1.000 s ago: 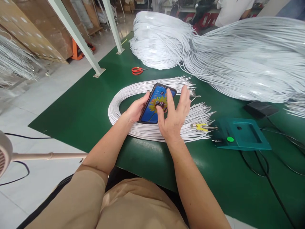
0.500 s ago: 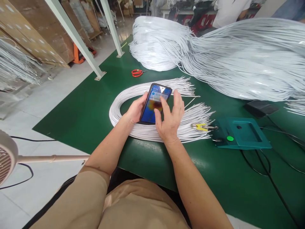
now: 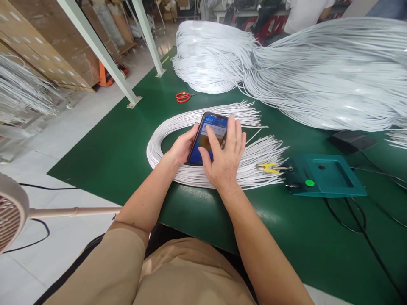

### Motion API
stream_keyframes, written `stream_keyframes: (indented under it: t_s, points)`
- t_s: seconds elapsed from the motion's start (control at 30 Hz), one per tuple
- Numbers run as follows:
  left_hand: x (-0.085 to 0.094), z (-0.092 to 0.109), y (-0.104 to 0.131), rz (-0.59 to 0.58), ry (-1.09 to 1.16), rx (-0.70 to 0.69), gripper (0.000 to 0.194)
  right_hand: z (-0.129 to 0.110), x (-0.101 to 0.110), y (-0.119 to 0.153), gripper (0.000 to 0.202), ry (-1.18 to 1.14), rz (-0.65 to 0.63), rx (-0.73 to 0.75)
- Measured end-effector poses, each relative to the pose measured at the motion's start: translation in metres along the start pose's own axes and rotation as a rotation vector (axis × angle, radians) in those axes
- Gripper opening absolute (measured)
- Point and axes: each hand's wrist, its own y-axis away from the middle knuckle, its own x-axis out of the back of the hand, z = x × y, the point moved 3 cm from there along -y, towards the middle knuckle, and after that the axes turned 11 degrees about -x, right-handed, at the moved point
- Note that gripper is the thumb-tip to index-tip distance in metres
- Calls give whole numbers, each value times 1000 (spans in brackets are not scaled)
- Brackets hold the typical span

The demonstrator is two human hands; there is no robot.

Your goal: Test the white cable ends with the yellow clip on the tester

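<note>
A smartphone (image 3: 201,146) with a dark case and lit screen is gripped along its left side by my left hand (image 3: 182,146). Over the screen spreads my right hand (image 3: 225,156), its fingers apart; the index fingertip is at the upper part of the display, and I cannot tell whether it touches. Beneath the phone lies a curved bundle of white cables (image 3: 155,146) on the green table (image 3: 104,156). The cable ends fan out to the right. Beside those ends rests a small yellow-handled tool (image 3: 269,168), next to a teal device (image 3: 330,192) with a green round spot.
Red-handled scissors (image 3: 183,97) lie beyond the bundle. A large heap of white cables (image 3: 318,80) fills the back right. Pale metal posts (image 3: 95,51) rise at the left. A fan (image 3: 12,212) stands at lower left. Another person (image 3: 307,15) is at the back.
My right hand has shifted slightly left and up across the screen, its index finger now nearer the phone's upper left. My left hand still holds the phone.
</note>
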Motion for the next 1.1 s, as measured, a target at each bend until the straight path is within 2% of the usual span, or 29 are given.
stream_keyframes:
  t_s: [0.13, 0.27, 0.33, 0.4, 0.5, 0.57, 0.8, 0.97, 1.1]
  points:
    - [-1, -2, 0, -11, -2, 33, 53, 3, 2, -4, 52, -47, 14, -34]
    - [0, 1, -3, -46, 68, 76, 66, 25, -8, -6, 55, -211, 76, -166]
    - [1, 6, -4, -43, 115, 57, 73, 39, -19, -3, 55, -247, 30, -245]
    - [2, 14, -4, -19, 149, 32, 76, 48, -31, 0, 54, -209, -70, -286]
    - [5, 26, -3, 19, 174, 7, 79, 50, -42, 5, 51, -101, -218, -244]
    - [8, 35, -2, 43, 173, -20, 81, 48, -43, 7, 48, -64, -257, -201]
    - [39, 66, 3, 70, 169, -157, 85, 48, -44, 5, 49, -62, -208, -145]
    - [60, 79, 5, 52, 300, -215, 85, 52, -49, 8, 46, -61, -181, -113]
    - [73, 90, 10, 112, 394, -278, 84, 50, -48, 8, 40, -78, -138, -64]
